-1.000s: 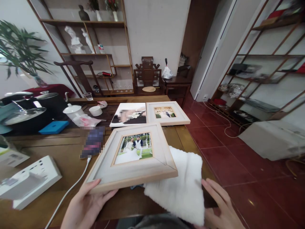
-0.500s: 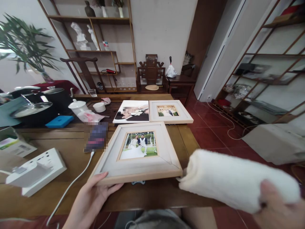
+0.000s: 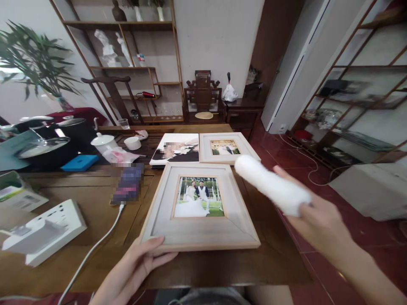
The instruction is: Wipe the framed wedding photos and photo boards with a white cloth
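Head view: left hand (image 3: pixel 140 264) grips the near edge of the picture frame (image 3: pixel 199 207), thumb on top, frame lying on the table (image 3: pixel 95 212). Right hand (image 3: pixel 318 218) clasps a rolled white cloth (image 3: pixel 270 184) just beside the frame's right edge.

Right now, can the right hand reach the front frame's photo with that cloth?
Probably yes. The right hand holds the white cloth beside the right edge of the front frame, nothing lies between, and the left hand grips only its near edge.

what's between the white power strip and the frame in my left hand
Head view: a white cable crosses bare wooden table between power strip and frame.
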`<action>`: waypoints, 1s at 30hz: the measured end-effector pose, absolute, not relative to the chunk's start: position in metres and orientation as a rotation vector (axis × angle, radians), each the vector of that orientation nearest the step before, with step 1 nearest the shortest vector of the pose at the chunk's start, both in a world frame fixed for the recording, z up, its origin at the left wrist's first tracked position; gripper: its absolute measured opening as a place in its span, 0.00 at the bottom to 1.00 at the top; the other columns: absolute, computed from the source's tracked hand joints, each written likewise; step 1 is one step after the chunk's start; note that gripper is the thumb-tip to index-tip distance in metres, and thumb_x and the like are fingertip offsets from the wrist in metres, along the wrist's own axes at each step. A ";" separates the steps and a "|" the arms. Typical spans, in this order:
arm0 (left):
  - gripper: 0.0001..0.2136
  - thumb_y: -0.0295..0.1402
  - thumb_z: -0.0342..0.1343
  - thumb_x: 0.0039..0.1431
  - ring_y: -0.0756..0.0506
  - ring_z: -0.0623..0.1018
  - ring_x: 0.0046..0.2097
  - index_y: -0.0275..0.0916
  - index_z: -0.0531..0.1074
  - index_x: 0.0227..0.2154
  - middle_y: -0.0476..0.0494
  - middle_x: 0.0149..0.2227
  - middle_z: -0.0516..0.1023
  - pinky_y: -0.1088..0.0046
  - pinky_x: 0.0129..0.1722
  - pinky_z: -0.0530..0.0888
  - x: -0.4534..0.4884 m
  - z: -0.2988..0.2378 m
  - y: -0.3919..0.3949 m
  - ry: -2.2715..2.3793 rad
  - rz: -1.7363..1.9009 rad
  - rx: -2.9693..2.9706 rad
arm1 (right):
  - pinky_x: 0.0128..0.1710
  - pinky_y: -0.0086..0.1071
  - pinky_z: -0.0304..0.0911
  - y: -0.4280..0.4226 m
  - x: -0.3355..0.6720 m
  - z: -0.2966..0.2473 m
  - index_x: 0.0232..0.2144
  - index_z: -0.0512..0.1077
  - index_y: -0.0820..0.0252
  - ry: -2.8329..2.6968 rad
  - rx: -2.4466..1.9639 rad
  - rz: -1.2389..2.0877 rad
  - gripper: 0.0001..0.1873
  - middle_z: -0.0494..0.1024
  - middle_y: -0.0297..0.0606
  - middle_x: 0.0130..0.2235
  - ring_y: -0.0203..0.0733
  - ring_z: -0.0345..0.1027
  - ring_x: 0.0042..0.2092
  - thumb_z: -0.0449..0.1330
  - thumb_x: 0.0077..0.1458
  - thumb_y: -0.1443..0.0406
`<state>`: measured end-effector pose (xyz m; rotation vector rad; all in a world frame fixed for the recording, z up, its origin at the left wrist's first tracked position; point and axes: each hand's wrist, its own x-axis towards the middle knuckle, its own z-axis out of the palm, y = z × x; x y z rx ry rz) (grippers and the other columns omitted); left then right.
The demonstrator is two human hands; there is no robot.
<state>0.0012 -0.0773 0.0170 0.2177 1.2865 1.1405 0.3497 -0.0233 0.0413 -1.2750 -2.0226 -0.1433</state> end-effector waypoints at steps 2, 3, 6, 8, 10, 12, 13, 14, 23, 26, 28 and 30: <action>0.25 0.21 0.63 0.42 0.36 0.77 0.45 0.34 0.69 0.47 0.40 0.41 0.78 0.56 0.43 0.77 0.004 0.017 -0.077 1.330 1.111 0.308 | 0.45 0.42 0.65 -0.013 0.335 0.028 0.18 0.62 0.58 -2.264 -1.033 -0.262 0.14 0.67 0.43 0.55 0.50 0.60 0.55 0.50 0.53 0.73; 0.27 0.23 0.64 0.41 0.36 0.76 0.46 0.35 0.67 0.48 0.40 0.43 0.77 0.59 0.42 0.77 0.005 0.017 -0.077 1.357 1.106 0.371 | 0.45 0.43 0.65 -0.009 0.328 0.022 0.19 0.63 0.58 -2.340 -0.971 -0.326 0.14 0.66 0.43 0.56 0.49 0.58 0.56 0.49 0.52 0.76; 0.29 0.32 0.66 0.40 0.37 0.75 0.47 0.38 0.67 0.48 0.42 0.46 0.76 0.66 0.40 0.78 0.005 0.020 -0.077 1.473 1.086 0.568 | 0.47 0.48 0.64 -0.004 0.312 0.007 0.22 0.67 0.60 -2.456 -0.938 -0.265 0.14 0.67 0.44 0.54 0.51 0.57 0.57 0.48 0.45 0.80; 0.24 0.37 0.66 0.40 0.39 0.76 0.45 0.38 0.71 0.43 0.44 0.43 0.78 0.69 0.40 0.77 -0.001 0.023 -0.074 1.550 0.967 0.780 | 0.52 0.55 0.57 -0.005 0.309 0.000 0.22 0.68 0.60 -2.470 -0.935 -0.194 0.13 0.68 0.44 0.54 0.55 0.54 0.58 0.49 0.40 0.80; 0.18 0.42 0.63 0.42 0.38 0.78 0.41 0.37 0.74 0.36 0.43 0.37 0.79 0.67 0.40 0.76 -0.009 0.025 -0.067 1.596 0.773 1.080 | 0.54 0.59 0.51 -0.007 0.309 -0.005 0.21 0.68 0.61 -2.458 -0.907 -0.160 0.13 0.67 0.46 0.54 0.57 0.50 0.60 0.49 0.38 0.79; 0.18 0.45 0.59 0.45 0.37 0.78 0.38 0.35 0.74 0.34 0.42 0.33 0.79 0.65 0.37 0.75 -0.016 0.024 -0.057 1.787 0.702 1.345 | 0.55 0.59 0.50 -0.009 0.309 -0.008 0.20 0.68 0.61 -2.443 -0.898 -0.145 0.13 0.66 0.47 0.55 0.57 0.47 0.61 0.48 0.38 0.80; 0.21 0.46 0.58 0.45 0.37 0.78 0.38 0.35 0.73 0.38 0.41 0.35 0.78 0.64 0.36 0.75 -0.018 0.022 -0.050 1.908 0.724 1.448 | 0.55 0.59 0.50 -0.009 0.309 -0.009 0.20 0.68 0.61 -2.435 -0.898 -0.141 0.14 0.66 0.47 0.55 0.57 0.47 0.61 0.48 0.38 0.80; 0.25 0.46 0.57 0.46 0.36 0.77 0.40 0.35 0.70 0.45 0.39 0.38 0.77 0.63 0.37 0.75 -0.019 0.019 -0.043 2.013 0.778 1.547 | 0.55 0.59 0.51 -0.010 0.309 -0.009 0.20 0.68 0.61 -2.429 -0.899 -0.136 0.14 0.66 0.46 0.54 0.56 0.47 0.61 0.47 0.39 0.79; 0.21 0.28 0.43 0.61 0.39 0.54 0.62 0.43 0.56 0.57 0.37 0.61 0.53 0.54 0.59 0.57 -0.002 -0.005 -0.013 1.647 0.906 2.298 | 0.55 0.56 0.53 -0.020 0.317 -0.009 0.20 0.64 0.60 -2.410 -0.939 -0.165 0.12 0.63 0.44 0.56 0.56 0.46 0.61 0.47 0.40 0.78; 0.22 0.27 0.43 0.61 0.38 0.47 0.64 0.45 0.55 0.58 0.39 0.63 0.48 0.50 0.59 0.54 0.009 -0.006 -0.021 1.610 0.889 2.321 | 0.55 0.54 0.54 -0.024 0.328 -0.011 0.20 0.63 0.59 -2.407 -0.957 -0.178 0.10 0.61 0.42 0.57 0.57 0.46 0.61 0.48 0.41 0.77; 0.22 0.26 0.42 0.61 0.37 0.42 0.65 0.45 0.55 0.58 0.41 0.65 0.43 0.48 0.59 0.51 0.016 -0.005 -0.027 1.596 0.891 2.325 | 0.54 0.52 0.55 -0.026 0.335 -0.011 0.20 0.62 0.59 -2.409 -0.965 -0.189 0.09 0.61 0.42 0.58 0.57 0.48 0.60 0.49 0.41 0.76; 0.21 0.25 0.42 0.61 0.38 0.40 0.65 0.45 0.57 0.57 0.42 0.65 0.42 0.49 0.60 0.51 0.022 -0.004 -0.031 1.558 0.888 2.325 | 0.51 0.50 0.58 -0.027 0.343 -0.009 0.19 0.61 0.58 -2.406 -0.985 -0.187 0.09 0.60 0.41 0.58 0.56 0.51 0.59 0.49 0.41 0.75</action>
